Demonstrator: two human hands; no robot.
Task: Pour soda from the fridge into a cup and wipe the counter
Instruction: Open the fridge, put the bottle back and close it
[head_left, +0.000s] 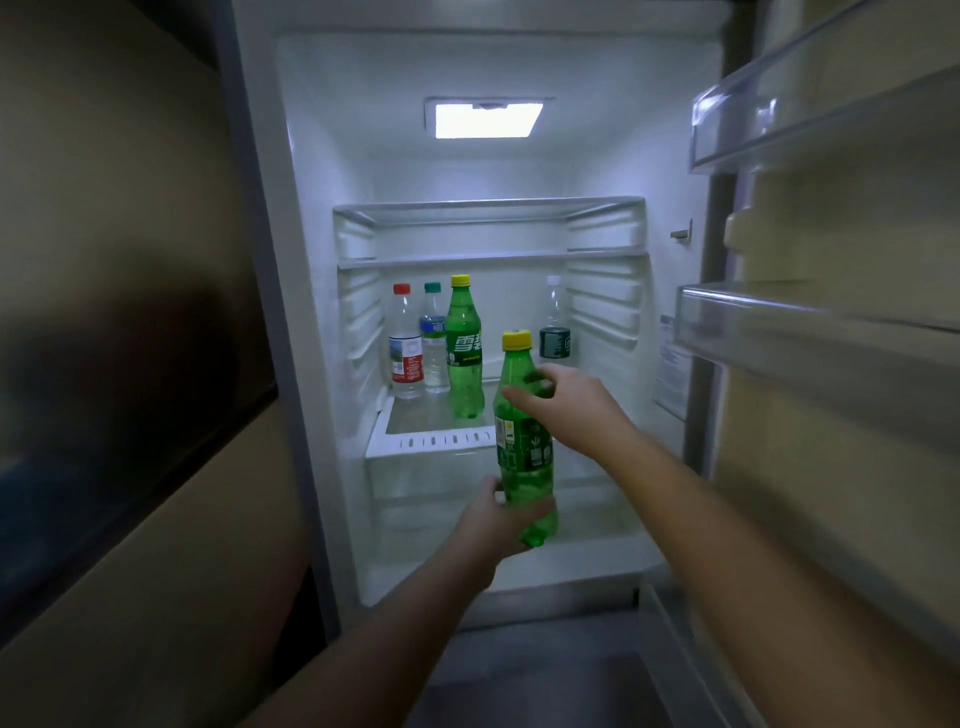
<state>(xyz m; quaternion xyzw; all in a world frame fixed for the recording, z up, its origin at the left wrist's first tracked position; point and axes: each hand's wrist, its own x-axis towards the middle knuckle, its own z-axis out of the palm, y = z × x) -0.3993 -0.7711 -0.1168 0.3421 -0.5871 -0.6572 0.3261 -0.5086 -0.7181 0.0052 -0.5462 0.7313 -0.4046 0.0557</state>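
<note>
We looked into an open fridge (311, 312), lit by a bright lamp (487, 119) in its ceiling. In front of the compartment, both of our bare hands held a green soda bottle (522, 441) with a yellow cap (516, 340). The bottle stood nearly upright, leaning slightly, in the air just forward of the white shelf (431, 441).

Our left hand (498, 519) gripped the bottle's lower end, fingers curled round it from the left and below. Our right hand (566, 405) reached in from the right, its thumb and fingers curved round the bottle's shoulder, just under the neck; how firmly it clamped we could not tell, though the fingers touched the plastic.

Behind the held bottle, four more bottles stood upright on the shelf. From left to right: a clear water bottle with a red cap (405, 348), touching or just beside it a clear water bottle with a teal cap (434, 338), then a second green soda bottle (464, 348) with a yellow cap. Further right, apart from these, stood a clear bottle with a dark label (555, 322), partly hidden behind the held bottle's cap.

Above them ran a glass shelf (488, 208). On the right, the open door (831, 364) showed two clear plastic bins (779, 322). A dim beige wall (104, 260) lay to the left.
</note>
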